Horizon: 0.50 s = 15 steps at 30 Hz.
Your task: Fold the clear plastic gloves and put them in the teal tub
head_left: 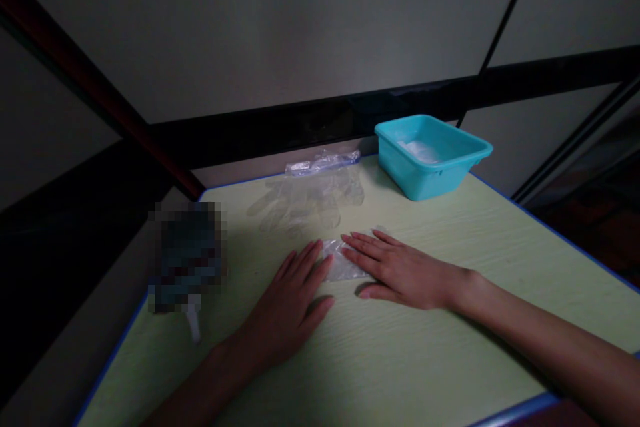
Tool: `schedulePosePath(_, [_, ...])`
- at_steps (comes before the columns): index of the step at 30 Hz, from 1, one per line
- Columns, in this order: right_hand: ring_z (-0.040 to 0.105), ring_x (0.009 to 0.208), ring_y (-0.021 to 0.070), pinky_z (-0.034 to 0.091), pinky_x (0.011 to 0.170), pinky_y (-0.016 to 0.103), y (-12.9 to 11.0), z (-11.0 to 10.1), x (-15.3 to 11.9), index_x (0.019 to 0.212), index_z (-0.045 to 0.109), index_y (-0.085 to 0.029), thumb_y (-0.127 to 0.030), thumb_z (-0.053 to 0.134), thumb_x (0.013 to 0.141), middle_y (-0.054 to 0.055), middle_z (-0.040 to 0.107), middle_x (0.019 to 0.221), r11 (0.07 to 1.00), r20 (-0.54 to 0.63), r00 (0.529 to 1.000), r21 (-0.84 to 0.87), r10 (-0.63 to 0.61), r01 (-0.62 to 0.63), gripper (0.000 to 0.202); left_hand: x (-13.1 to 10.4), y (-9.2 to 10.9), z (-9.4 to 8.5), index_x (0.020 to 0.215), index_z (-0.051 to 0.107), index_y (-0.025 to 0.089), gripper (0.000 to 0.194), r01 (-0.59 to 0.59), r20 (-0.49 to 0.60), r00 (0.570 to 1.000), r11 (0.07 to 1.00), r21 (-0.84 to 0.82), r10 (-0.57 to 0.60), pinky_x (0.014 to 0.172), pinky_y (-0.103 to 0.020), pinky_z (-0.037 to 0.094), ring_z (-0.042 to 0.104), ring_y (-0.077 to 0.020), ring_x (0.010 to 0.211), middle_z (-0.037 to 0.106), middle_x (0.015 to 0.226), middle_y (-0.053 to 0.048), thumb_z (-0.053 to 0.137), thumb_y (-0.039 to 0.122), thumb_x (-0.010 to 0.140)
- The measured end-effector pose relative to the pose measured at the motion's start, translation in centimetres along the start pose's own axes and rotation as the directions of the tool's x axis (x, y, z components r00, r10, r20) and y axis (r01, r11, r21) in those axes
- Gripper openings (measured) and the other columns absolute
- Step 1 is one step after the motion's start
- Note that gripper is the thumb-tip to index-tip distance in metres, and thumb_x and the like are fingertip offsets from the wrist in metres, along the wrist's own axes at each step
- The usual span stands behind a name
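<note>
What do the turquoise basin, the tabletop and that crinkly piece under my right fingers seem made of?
Turquoise basin: probably moulded plastic, satin; smooth, evenly coloured walls.
Tabletop: possibly laminate, dull sheen, faintly streaked; painted wood remains possible.
Crinkly piece: likely thin plastic film, glossy, translucent; its creases catch light.

The worktop [400, 360] is pale yellow-green with faint wood-grain streaks and blue edging [555, 233]. At its far right corner, the plastic basin [425, 180] is plain turquoise, its contents [420, 151] whitish. Toward the far edge, the disposable gloves [310, 203] are colourless and see-through. By the left edge, the pixelated object [189, 253] shows dark teal, a dark red band and a whitish lower end.
</note>
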State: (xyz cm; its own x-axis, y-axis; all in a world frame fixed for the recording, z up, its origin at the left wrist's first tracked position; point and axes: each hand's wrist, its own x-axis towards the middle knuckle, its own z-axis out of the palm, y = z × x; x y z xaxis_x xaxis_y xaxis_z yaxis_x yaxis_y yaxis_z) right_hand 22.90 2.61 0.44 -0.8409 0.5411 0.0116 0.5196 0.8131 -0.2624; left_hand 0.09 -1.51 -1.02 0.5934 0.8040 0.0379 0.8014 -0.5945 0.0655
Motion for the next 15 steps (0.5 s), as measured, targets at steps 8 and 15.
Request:
schedulePosePath(8, [0.015, 0.129, 0.0261, 0.013, 0.104, 0.046, 0.1, 0.1, 0.01, 0.136, 0.019, -0.01, -0.052, 0.03, 0.087, 0.017, 0.016, 0.141, 1.0, 0.007, 1.0, -0.02, -0.004, 0.004, 0.066, 0.04, -0.01, 0.12, 0.132, 0.03, 0.014, 0.048, 0.008, -0.013, 1.0, 1.0, -0.019, -0.008, 0.103, -0.046, 0.021, 0.016, -0.0246, 0.13, 0.021, 0.142, -0.014, 0.038, 0.031, 0.087])
schedulePosePath(15, [0.015, 0.129, 0.026, 0.013, 0.104, 0.046, 0.04, 0.07, 0.04, 0.137, 0.018, -0.01, -0.052, 0.03, 0.087, 0.017, 0.015, 0.141, 1.0, 0.02, 1.0, -0.028, -0.002, 0.003, 0.066, 0.12, -0.08, 0.24, 0.131, 0.031, 0.015, 0.048, 0.002, -0.019, 1.0, 1.0, -0.015, -0.002, 0.103, -0.046, 0.022, 0.017, -0.0248, 0.13, 0.022, 0.142, -0.014, 0.038, 0.031, 0.087])
